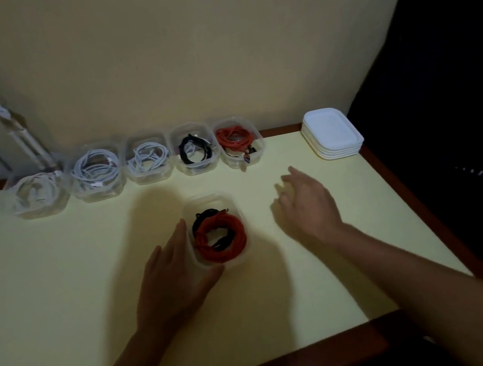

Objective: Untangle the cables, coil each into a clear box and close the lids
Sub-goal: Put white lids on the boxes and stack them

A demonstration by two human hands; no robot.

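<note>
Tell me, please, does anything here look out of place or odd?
Two things. In the rightmost back box, a cable end seems to hang over the front rim, so it may not close. The front box, held by the left hand, seems to hold red and black cable together.

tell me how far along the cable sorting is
Done: five back-row boxes hold coiled cables. In hand: the left hand grips the front box with red and black cable coiled inside; the right hand hovers open beside it. Left: the lid stack sits untouched, so lids still need closing.
</note>
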